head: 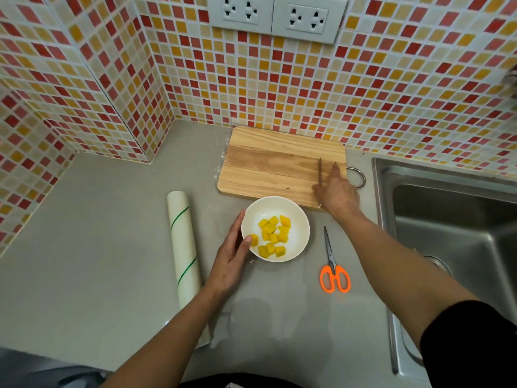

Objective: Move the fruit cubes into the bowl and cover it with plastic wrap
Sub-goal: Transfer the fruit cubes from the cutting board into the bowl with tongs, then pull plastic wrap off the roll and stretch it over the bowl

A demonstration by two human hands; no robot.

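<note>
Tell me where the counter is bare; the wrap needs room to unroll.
Bare grey counter lies left of the white plastic-wrap roll and at the near edge. It is crowded around the white bowl, wooden cutting board and orange-handled scissors.

Orange scissors point(333, 264) lie between cutting board point(279, 163) and sink point(453, 219).

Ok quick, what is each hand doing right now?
Left hand: open, cupping the round white bowl of yellow fruit cubes.
Right hand: holds a thin knife on the wooden cutting board.
</note>
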